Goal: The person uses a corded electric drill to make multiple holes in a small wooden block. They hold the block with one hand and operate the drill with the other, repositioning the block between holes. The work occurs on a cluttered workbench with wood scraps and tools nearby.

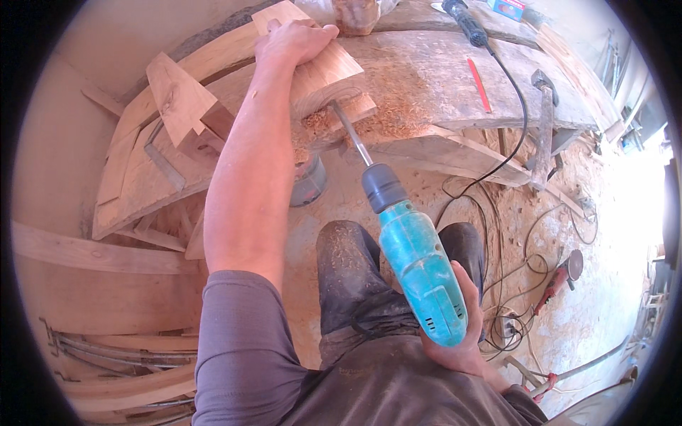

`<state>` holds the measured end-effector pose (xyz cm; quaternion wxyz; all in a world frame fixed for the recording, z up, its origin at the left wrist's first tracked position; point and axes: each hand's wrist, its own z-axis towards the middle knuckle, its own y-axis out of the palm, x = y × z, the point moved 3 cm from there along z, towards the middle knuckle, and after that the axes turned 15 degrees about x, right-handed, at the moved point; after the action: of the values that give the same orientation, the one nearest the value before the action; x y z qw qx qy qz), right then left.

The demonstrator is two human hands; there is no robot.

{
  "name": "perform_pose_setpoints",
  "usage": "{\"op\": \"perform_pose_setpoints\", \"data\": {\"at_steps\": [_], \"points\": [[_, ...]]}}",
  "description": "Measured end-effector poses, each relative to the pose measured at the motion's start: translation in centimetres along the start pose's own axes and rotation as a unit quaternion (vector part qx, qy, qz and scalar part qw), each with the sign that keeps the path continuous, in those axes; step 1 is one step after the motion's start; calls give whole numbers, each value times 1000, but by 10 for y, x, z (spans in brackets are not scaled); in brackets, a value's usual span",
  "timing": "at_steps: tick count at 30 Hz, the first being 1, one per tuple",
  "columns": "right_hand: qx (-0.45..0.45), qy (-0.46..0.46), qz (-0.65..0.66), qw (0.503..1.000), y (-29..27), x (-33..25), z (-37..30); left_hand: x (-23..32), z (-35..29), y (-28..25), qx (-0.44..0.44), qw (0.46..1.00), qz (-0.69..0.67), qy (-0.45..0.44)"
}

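My left hand (293, 42) grips the top of a pale wooden block (331, 75) and holds it down on the workbench, its fingers bent over the far part. A second flat piece of wood (366, 106) shows beneath the block. In my right hand (460, 352) is a teal power drill (415, 248) with a dark chuck, held by its rear. Its long metal bit (352, 133) points away from me, and the tip meets the block's near end face. How deep the tip sits cannot be made out. My right fingers are partly hidden behind the drill.
Wood shavings cover the bench (433, 67). On it lie a red pencil (479, 85), a corded black tool (465, 23), a hammer (544, 121), a notched timber (177, 99) and a metal square (165, 165). An angle grinder (559, 280) and looped cables lie on the floor.
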<state>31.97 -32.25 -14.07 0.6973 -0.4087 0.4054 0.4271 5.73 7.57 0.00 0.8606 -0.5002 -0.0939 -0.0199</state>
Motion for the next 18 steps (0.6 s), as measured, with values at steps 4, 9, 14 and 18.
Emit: {"op": "perform_pose_setpoints", "data": {"at_steps": [4, 9, 14, 18], "points": [[3, 11, 10, 1000, 0, 1, -1, 7, 0, -8, -31, 999, 15, 19], [-4, -6, -2, 1000, -2, -4, 3, 0, 1, -2, -5, 1000, -1, -1], [1, 5, 7, 1000, -1, 1, 0, 0, 3, -3, -14, 1000, 12, 5], [-9, -7, 13, 1000, -2, -5, 5, 1, 1, -5, -13, 1000, 14, 11]]}}
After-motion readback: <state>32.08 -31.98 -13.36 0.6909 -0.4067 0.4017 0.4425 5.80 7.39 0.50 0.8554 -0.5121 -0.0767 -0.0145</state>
